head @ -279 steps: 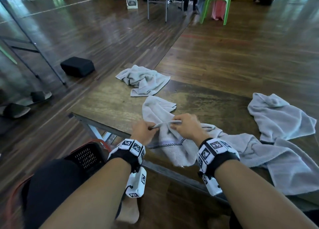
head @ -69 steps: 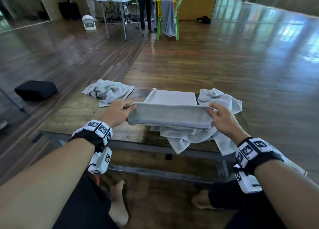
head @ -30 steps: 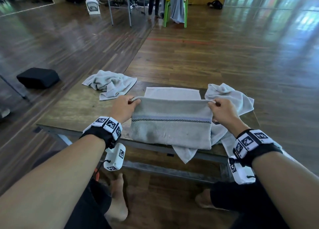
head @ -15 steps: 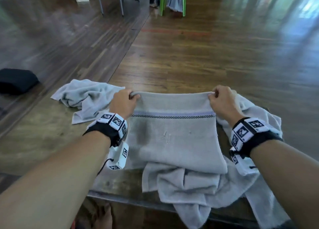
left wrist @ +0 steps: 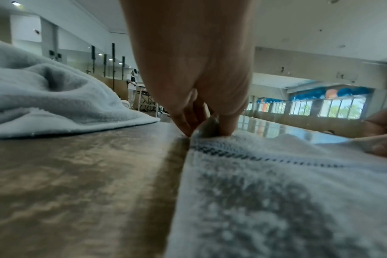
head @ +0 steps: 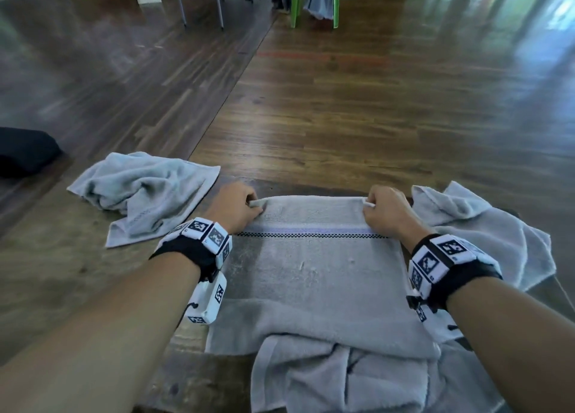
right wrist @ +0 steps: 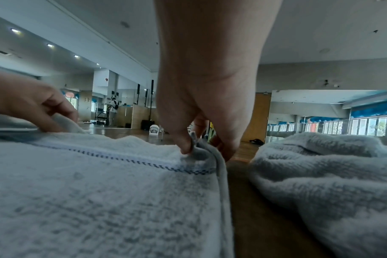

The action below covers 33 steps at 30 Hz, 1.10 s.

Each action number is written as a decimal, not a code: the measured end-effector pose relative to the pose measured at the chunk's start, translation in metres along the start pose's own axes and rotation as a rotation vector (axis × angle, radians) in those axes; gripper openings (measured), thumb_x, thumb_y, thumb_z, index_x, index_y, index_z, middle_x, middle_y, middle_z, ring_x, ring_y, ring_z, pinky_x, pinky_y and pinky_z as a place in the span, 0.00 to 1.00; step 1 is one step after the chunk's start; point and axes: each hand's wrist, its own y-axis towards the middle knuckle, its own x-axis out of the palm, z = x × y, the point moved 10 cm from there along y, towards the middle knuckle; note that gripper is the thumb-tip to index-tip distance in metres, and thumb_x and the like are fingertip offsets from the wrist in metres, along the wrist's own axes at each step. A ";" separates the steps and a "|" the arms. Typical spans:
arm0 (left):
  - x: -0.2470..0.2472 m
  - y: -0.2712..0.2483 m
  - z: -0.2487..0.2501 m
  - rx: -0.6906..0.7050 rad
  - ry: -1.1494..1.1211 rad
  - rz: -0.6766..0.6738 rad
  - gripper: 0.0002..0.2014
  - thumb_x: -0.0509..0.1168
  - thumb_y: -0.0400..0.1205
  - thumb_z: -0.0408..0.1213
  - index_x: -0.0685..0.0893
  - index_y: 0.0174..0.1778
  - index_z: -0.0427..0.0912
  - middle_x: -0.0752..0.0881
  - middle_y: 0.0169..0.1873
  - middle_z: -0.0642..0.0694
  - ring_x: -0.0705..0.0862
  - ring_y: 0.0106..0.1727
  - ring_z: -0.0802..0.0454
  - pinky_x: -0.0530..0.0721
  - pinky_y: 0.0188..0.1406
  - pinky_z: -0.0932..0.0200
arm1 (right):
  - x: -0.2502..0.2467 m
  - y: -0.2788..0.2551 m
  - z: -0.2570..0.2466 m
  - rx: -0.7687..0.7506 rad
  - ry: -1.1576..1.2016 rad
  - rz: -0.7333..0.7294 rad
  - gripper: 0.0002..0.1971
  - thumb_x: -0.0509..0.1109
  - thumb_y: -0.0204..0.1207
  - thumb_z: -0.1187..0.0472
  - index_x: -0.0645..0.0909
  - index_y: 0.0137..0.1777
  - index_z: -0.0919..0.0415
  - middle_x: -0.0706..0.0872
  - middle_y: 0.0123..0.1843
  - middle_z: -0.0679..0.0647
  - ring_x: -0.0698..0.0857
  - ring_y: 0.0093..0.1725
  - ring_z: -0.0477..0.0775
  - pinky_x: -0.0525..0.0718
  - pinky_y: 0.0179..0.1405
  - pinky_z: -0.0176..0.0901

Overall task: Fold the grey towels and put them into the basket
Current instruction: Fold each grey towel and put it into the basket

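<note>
The flat grey terry towel with a dark checked band [head: 314,275] lies spread on the worn brown wooden table [head: 62,275], held at its two far corners. The left hand [head: 237,208] pinches the far left corner between thumb and curled fingers, knuckles down at the table surface; the left wrist view confirms cloth caught between the fingertips [left wrist: 226,125]. The right hand [head: 385,211] pinches the far right corner likewise, a small fold of hem standing up between thumb and forefinger in the right wrist view. The checked band runs just on the near side of both grips, from one wrist to the other. Nearer still, the towel's near edge overlaps a rumpled grey towel heap [head: 342,378] at the table's near edge. Outside the left grip lies a crumpled pale grey towel [head: 143,192], apart from the held one. Outside the right grip lies another crumpled grey towel [head: 485,226], just beside it. The basket cannot be seen in any view.
</note>
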 end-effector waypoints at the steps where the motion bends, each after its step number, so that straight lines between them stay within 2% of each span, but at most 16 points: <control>1: -0.001 -0.002 0.001 -0.013 -0.027 -0.013 0.10 0.72 0.78 0.36 0.86 0.33 0.35 0.83 0.29 0.45 0.77 0.28 0.55 0.67 0.22 0.69 | -0.004 -0.004 -0.003 -0.008 0.036 0.016 0.06 0.65 0.79 0.65 0.80 0.43 0.66 0.83 0.43 0.58 0.80 0.45 0.60 0.71 0.35 0.45; 4: -0.007 -0.014 0.007 -0.046 -0.070 -0.023 0.16 0.73 0.78 0.37 0.84 0.29 0.30 0.80 0.22 0.44 0.71 0.22 0.55 0.64 0.18 0.70 | -0.020 -0.021 -0.012 -0.040 0.113 0.054 0.06 0.67 0.79 0.63 0.81 0.41 0.63 0.82 0.39 0.55 0.78 0.41 0.56 0.69 0.28 0.42; 7: -0.020 -0.035 0.018 -0.067 -0.042 -0.064 0.19 0.73 0.75 0.33 0.74 0.21 0.39 0.74 0.19 0.48 0.68 0.22 0.55 0.63 0.21 0.63 | -0.042 -0.045 -0.020 -0.096 0.182 0.096 0.10 0.71 0.77 0.61 0.80 0.35 0.57 0.84 0.35 0.52 0.81 0.40 0.55 0.71 0.32 0.43; 9: -0.032 -0.051 0.026 -0.071 -0.015 -0.067 0.19 0.71 0.74 0.30 0.71 0.21 0.44 0.74 0.20 0.50 0.71 0.23 0.56 0.65 0.22 0.62 | -0.059 -0.067 -0.025 -0.115 0.224 0.136 0.09 0.73 0.76 0.61 0.82 0.34 0.57 0.84 0.33 0.52 0.82 0.37 0.54 0.71 0.31 0.42; 12: -0.048 -0.078 0.037 -0.060 0.025 -0.084 0.16 0.73 0.72 0.32 0.75 0.22 0.46 0.79 0.22 0.49 0.76 0.27 0.52 0.70 0.26 0.61 | -0.085 -0.105 -0.032 -0.160 0.248 0.215 0.06 0.75 0.76 0.61 0.85 0.38 0.61 0.86 0.34 0.52 0.82 0.36 0.53 0.73 0.30 0.40; 14: -0.047 -0.098 0.041 -0.073 0.029 -0.153 0.12 0.74 0.72 0.34 0.80 0.25 0.43 0.81 0.25 0.48 0.77 0.28 0.52 0.74 0.30 0.59 | -0.090 -0.128 -0.034 -0.181 0.241 0.191 0.05 0.76 0.76 0.61 0.86 0.40 0.61 0.86 0.35 0.52 0.82 0.37 0.52 0.74 0.32 0.40; 16: -0.042 -0.113 0.037 -0.083 0.033 -0.193 0.07 0.75 0.70 0.36 0.85 0.31 0.38 0.84 0.28 0.43 0.78 0.29 0.52 0.76 0.33 0.55 | -0.083 -0.147 -0.030 -0.187 0.214 0.125 0.05 0.77 0.76 0.60 0.87 0.42 0.61 0.87 0.37 0.53 0.83 0.40 0.54 0.76 0.35 0.42; 18: -0.037 -0.124 0.034 -0.077 0.083 -0.191 0.07 0.76 0.70 0.39 0.88 0.35 0.39 0.89 0.33 0.41 0.79 0.29 0.53 0.77 0.33 0.56 | -0.072 -0.162 -0.022 -0.182 0.175 0.084 0.04 0.77 0.75 0.60 0.88 0.42 0.59 0.87 0.38 0.53 0.83 0.42 0.54 0.76 0.38 0.46; 20: -0.034 -0.131 0.035 -0.057 0.131 -0.171 0.06 0.77 0.71 0.41 0.91 0.38 0.42 0.90 0.37 0.41 0.80 0.31 0.52 0.76 0.32 0.59 | -0.062 -0.173 -0.012 -0.169 0.189 0.069 0.04 0.77 0.75 0.60 0.88 0.40 0.58 0.86 0.35 0.53 0.83 0.38 0.53 0.76 0.36 0.45; 21: -0.033 -0.133 0.037 -0.040 0.145 -0.159 0.06 0.77 0.72 0.40 0.92 0.39 0.42 0.90 0.41 0.42 0.82 0.34 0.51 0.77 0.35 0.58 | -0.058 -0.176 -0.008 -0.162 0.200 0.069 0.04 0.77 0.76 0.61 0.88 0.40 0.59 0.85 0.33 0.52 0.82 0.35 0.51 0.75 0.33 0.44; 23: -0.027 -0.136 0.038 -0.009 0.144 -0.158 0.05 0.76 0.74 0.38 0.93 0.40 0.40 0.87 0.51 0.46 0.85 0.50 0.48 0.77 0.47 0.57 | -0.050 -0.181 0.000 -0.146 0.200 0.068 0.05 0.77 0.76 0.61 0.88 0.41 0.60 0.82 0.30 0.49 0.78 0.31 0.47 0.71 0.29 0.40; 25: -0.018 -0.136 0.036 0.001 0.153 -0.188 0.04 0.74 0.74 0.35 0.92 0.37 0.38 0.86 0.56 0.47 0.83 0.61 0.49 0.76 0.50 0.57 | -0.046 -0.183 0.006 -0.139 0.199 0.076 0.05 0.77 0.76 0.60 0.89 0.39 0.59 0.82 0.29 0.48 0.77 0.32 0.44 0.70 0.29 0.37; 27: -0.009 -0.132 0.031 0.005 0.195 -0.207 0.08 0.70 0.73 0.33 0.88 0.28 0.36 0.87 0.60 0.44 0.86 0.58 0.45 0.78 0.45 0.54 | -0.043 -0.184 0.010 -0.152 0.198 0.083 0.07 0.77 0.75 0.61 0.89 0.36 0.58 0.85 0.31 0.50 0.80 0.34 0.45 0.72 0.32 0.39; 29: 0.000 -0.128 0.029 0.018 0.239 -0.223 0.12 0.67 0.75 0.32 0.85 0.25 0.35 0.84 0.66 0.44 0.85 0.58 0.44 0.73 0.45 0.58 | -0.041 -0.183 0.013 -0.159 0.191 0.082 0.08 0.77 0.75 0.60 0.89 0.35 0.57 0.87 0.32 0.51 0.82 0.35 0.48 0.74 0.34 0.42; 31: 0.009 -0.127 0.028 0.047 0.254 -0.252 0.11 0.66 0.78 0.32 0.87 0.31 0.33 0.85 0.66 0.46 0.84 0.59 0.45 0.73 0.48 0.61 | -0.041 -0.183 0.014 -0.165 0.190 0.091 0.08 0.77 0.75 0.61 0.89 0.35 0.56 0.87 0.32 0.51 0.82 0.36 0.48 0.73 0.34 0.39; 33: 0.011 -0.126 0.025 0.059 0.253 -0.236 0.10 0.65 0.78 0.32 0.91 0.38 0.34 0.88 0.61 0.47 0.85 0.56 0.45 0.79 0.52 0.58 | -0.041 -0.182 0.015 -0.158 0.192 0.100 0.07 0.77 0.76 0.60 0.89 0.36 0.56 0.88 0.33 0.51 0.82 0.37 0.50 0.70 0.36 0.44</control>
